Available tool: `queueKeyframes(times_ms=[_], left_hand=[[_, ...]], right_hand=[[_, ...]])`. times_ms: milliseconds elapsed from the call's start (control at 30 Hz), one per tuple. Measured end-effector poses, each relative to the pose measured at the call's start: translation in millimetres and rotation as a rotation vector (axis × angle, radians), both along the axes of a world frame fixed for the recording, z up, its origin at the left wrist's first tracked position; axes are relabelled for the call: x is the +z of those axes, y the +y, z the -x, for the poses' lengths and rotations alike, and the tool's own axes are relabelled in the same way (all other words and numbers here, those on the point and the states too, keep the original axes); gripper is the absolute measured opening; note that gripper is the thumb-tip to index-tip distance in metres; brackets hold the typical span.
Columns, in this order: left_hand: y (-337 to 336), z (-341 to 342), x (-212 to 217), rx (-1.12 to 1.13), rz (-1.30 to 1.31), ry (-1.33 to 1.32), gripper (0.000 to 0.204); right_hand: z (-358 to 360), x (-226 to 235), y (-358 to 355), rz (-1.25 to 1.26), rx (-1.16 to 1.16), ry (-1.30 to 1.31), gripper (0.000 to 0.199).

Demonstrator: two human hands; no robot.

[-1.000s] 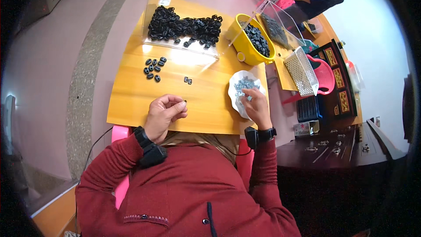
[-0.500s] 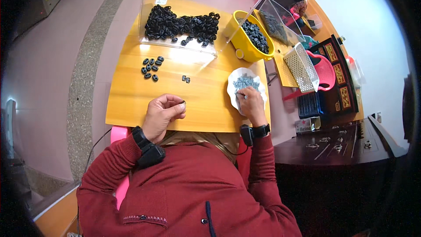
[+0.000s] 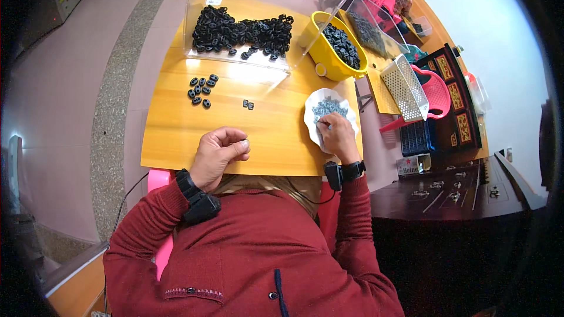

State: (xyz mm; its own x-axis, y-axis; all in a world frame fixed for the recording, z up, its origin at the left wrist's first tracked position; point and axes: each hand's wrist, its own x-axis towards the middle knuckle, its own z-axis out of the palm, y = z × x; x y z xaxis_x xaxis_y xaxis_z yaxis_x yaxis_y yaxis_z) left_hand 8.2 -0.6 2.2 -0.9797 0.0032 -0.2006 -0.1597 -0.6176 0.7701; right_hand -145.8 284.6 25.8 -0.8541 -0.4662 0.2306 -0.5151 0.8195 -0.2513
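Note:
My left hand [image 3: 222,154] is held over the near edge of the table, thumb and forefinger pinched together. Whatever sits between those fingertips is mostly hidden and too small to name. My right hand [image 3: 341,139] reaches over a white wavy-rimmed dish [image 3: 314,135], its fingers closed at the near side of a heap of tiny grey-blue pieces [image 3: 329,107]. What they pinch cannot be made out. Several black oval pieces with two holes [image 3: 198,89] lie in a group beyond my left hand. Two smaller dark pieces [image 3: 248,105] rest side by side between that group and the dish.
A clear plastic bin [image 3: 282,68] with a pile of black two-holed pieces [image 3: 241,32] stands at the table's far side. Beside it is a yellow tub [image 3: 319,58] of black parts. Farther right are a white perforated basket [image 3: 404,88] and a pink chair [image 3: 436,95].
My right hand stays at the dish, its wrist slightly farther right. The small dark piece at my left fingertips is now barely visible. A person at the far right has shifted back.

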Motion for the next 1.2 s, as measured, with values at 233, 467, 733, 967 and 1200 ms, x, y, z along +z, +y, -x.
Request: queueKeyframes(times_ms=[233,467,733,967,1200], left_hand=[[0.6,0.7,2.6,0.014,0.005,-0.035,0.011],[-2.0,-0.4,2.6,0.01,0.006,-0.048,0.011],[-0.6,0.7,4.5,0.009,0.009,-0.048,0.011],[-0.1,0.7,4.4,0.012,0.001,-0.056,0.011],[0.0,-0.7,2.5,0.001,0.03,-0.054,0.015]], right_hand=[[2.5,-4.1,3.9,0.01,0.013,-0.031,0.01],[-2.4,-2.9,2.8,0.065,0.0,0.021,0.009],[-1.0,-1.6,8.0,0.125,-0.008,0.06,0.013],[-0.1,1.6,6.8,0.174,-0.024,0.061,0.017],[-13.1,15.2,-7.6,0.315,0.071,-0.01,0.018]])
